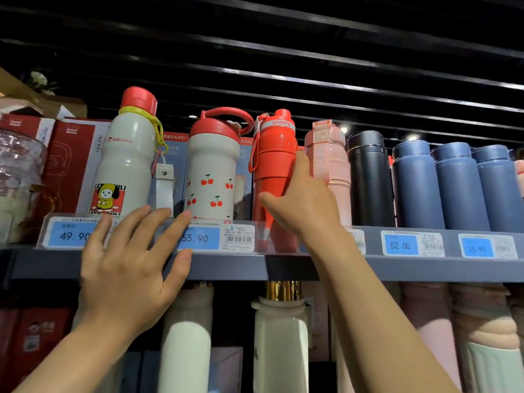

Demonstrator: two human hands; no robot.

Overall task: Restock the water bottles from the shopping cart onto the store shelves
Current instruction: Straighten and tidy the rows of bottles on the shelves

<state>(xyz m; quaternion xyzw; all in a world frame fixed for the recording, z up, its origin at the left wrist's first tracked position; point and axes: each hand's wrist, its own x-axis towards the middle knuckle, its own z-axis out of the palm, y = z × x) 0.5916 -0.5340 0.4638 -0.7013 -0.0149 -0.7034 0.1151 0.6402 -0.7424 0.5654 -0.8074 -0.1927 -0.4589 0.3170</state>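
Note:
A red sports bottle point(273, 154) stands on the top shelf point(283, 266) between a white cherry-print bottle point(211, 177) and a pink bottle point(330, 154). My right hand point(300, 199) grips the red bottle's lower body, thumb in front and fingers round its right side. My left hand point(127, 262) is raised in front of the shelf edge with fingers spread and straight, fingertips near the price tags; it holds nothing. A tall white bottle with a red cap and yellow strap point(127, 157) stands at the left.
To the right stand a black bottle point(368, 180) and three blue bottles point(459, 185). Red boxes point(68, 165) sit at the far left. Blue price tags point(399, 245) line the shelf edge. White and pink bottles point(280, 336) fill the shelf below.

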